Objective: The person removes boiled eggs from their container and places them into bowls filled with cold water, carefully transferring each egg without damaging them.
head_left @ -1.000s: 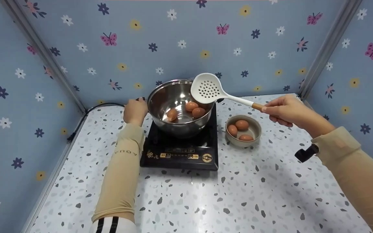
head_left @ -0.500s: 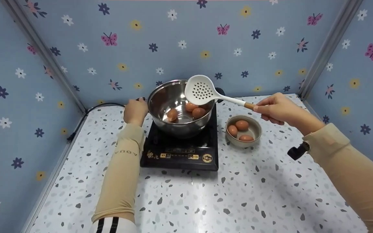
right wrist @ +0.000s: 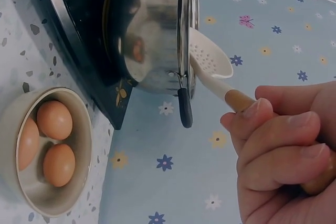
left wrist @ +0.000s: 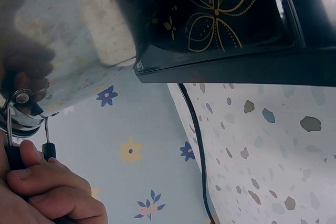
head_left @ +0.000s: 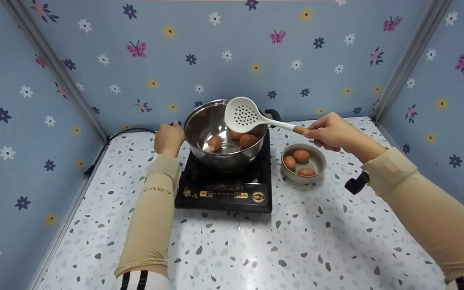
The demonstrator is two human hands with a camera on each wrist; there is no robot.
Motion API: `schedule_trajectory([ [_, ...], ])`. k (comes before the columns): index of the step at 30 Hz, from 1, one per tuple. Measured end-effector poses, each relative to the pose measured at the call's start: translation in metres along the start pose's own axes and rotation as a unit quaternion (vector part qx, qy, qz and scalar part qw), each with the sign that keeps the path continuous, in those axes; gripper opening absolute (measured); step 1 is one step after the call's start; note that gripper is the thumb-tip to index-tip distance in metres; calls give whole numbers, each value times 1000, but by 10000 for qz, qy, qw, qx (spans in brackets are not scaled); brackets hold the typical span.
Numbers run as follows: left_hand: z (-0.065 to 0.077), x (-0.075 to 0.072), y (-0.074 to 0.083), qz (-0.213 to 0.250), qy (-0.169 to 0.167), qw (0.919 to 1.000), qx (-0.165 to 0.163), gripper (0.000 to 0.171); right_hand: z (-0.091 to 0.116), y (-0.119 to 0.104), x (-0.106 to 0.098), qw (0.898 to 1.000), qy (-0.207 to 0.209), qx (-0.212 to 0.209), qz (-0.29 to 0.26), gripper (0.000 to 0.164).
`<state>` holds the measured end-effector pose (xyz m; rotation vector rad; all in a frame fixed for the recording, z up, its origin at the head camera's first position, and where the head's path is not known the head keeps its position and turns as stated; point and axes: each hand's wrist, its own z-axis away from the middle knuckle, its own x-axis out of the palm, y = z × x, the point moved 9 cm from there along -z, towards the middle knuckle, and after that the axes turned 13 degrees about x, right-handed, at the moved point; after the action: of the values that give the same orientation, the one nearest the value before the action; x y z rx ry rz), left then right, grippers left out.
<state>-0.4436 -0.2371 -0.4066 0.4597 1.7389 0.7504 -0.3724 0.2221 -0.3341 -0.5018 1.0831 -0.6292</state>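
My right hand (head_left: 330,133) grips the wooden handle (right wrist: 239,100) of a white slotted skimmer (head_left: 244,115), whose perforated head is held over the right part of a steel pot (head_left: 226,159). Three brown eggs sit inside the pot; the skimmer head partly covers one egg (head_left: 238,135), while another egg (head_left: 214,142) lies toward the left. At the pot's left side, my left hand (head_left: 168,139) curls its fingers round the black-coated loop handle (left wrist: 48,151). The pot's other handle (right wrist: 185,107) hangs free on the right.
Under the pot is a black induction cooker (head_left: 224,197), its cord (head_left: 129,129) running off to the left. A beige bowl (head_left: 324,167) with three brown eggs stands right of the cooker on the speckled table (head_left: 232,249). Flowered panels (head_left: 224,60) enclose the back and sides.
My right hand has moved left and slightly forward, carrying the skimmer head further over the pot and lower. My left hand stays on the pot handle; the eggs have not moved.
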Motion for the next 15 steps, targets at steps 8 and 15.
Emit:
schedule_trajectory([
  [8,0,0,0,34,12,10000,-72,57,-9,-10,8,9998,68,14,159,33],
  [15,0,1,-2,-59,-33,9999,-135,58,-15,-21,15,9996,134,-81,235,32],
])
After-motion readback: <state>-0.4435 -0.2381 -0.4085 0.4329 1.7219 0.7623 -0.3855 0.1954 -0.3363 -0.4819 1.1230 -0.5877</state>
